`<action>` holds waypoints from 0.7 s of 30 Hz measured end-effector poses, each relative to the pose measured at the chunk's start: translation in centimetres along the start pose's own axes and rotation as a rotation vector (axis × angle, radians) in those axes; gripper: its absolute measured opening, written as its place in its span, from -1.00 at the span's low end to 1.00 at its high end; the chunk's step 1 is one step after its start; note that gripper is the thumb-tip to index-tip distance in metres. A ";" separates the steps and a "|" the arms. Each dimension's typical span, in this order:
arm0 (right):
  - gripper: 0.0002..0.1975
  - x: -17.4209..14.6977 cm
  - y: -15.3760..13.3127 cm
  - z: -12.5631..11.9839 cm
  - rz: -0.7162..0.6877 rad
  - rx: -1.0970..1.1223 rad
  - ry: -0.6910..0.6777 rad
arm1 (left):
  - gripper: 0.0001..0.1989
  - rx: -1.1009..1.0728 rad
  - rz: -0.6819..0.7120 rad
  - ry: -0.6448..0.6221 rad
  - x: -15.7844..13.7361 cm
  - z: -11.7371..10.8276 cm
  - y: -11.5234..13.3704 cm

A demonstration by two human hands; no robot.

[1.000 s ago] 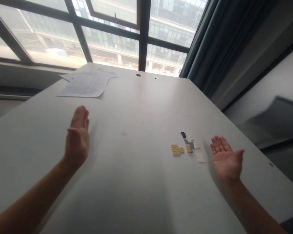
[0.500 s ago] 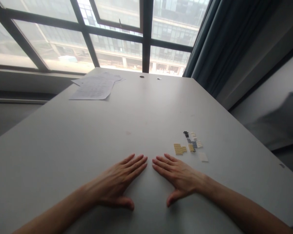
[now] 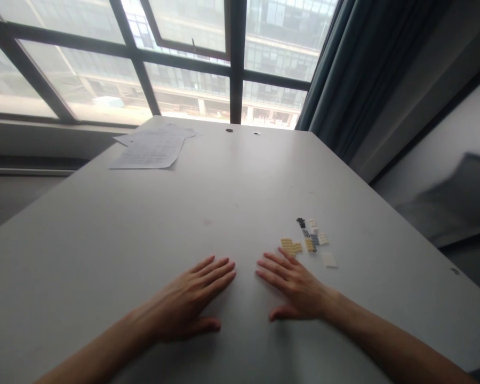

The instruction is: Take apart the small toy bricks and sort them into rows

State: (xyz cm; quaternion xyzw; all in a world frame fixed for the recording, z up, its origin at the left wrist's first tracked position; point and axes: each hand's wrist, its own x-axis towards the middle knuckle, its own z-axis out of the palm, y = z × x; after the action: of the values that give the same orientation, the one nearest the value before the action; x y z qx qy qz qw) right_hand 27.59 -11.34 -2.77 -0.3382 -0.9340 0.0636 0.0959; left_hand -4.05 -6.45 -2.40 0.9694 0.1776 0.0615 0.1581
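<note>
My left hand [image 3: 194,296] is palm down over the white table [image 3: 124,229], fingers stretched out, holding nothing. Opposite it, my right hand [image 3: 292,285] is also open and empty, its thumb apart from the fingers. Its fingertips reach the near edge of some tan building-block pieces [image 3: 290,245]; whether they touch cannot be told. Just beyond lie small grey pieces [image 3: 314,239], black pieces [image 3: 301,222], white pieces [image 3: 322,238] and another tan piece [image 3: 308,244]. Closer to my right wrist is a flat whitish square [image 3: 329,260].
Printed paper sheets [image 3: 148,152] lie at the table's far left. Two round holes, one of them a dark grommet [image 3: 229,130], are near the far edge. A window [image 3: 192,96] stands behind the table, with a dark curtain [image 3: 344,80] on the right.
My right hand has shifted slightly, its fingertips now at the tan pieces, and the gap between my hands has widened. The camera view has tilted a little.
</note>
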 end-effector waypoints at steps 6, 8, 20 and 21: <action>0.09 -7.5 6.8 0.8 0.480 -0.302 0.299 | -0.56 0.094 -0.068 0.236 -0.9 0.8 -1.8; 0.17 -8.5 9.2 0.8 0.514 -0.247 0.226 | -0.56 0.137 -0.122 0.255 -1.0 0.7 -2.2; 0.02 8.5 6.2 0.6 0.186 0.002 -0.043 | 0.10 0.227 -0.345 0.227 -1.8 0.9 -3.7; -0.05 10.4 5.3 1.0 0.157 0.020 -0.018 | 0.13 0.237 -0.367 0.229 -2.0 0.9 -4.1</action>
State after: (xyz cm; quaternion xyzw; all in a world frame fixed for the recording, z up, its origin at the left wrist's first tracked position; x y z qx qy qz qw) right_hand 22.84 -0.67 -3.32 -0.4087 -0.9048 0.0833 0.0855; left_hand -7.10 -3.85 -4.71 0.9193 0.3735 0.1200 0.0304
